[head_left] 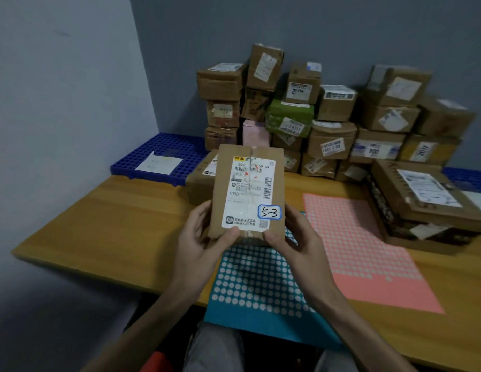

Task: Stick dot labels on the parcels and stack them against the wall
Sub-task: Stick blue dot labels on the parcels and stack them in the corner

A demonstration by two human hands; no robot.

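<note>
A brown cardboard parcel (223, 189) with a white shipping label and a blue-edged tag reading 5-3 is held upright above the table. My left hand (201, 237) grips its lower left edge, thumb on the front. My right hand (295, 237) grips its lower right edge the same way. Under the parcel lies a blue dot-label sheet (255, 285), and a pink dot-label sheet (362, 242) lies to its right. A stack of parcels (328, 116) stands against the grey back wall.
A wooden table (121, 224) carries everything. A blue plastic grid tray (164, 146) with a white paper sits at the back left corner. A large flat box (422, 200) lies at the right. Another parcel (201, 181) sits just behind the held one.
</note>
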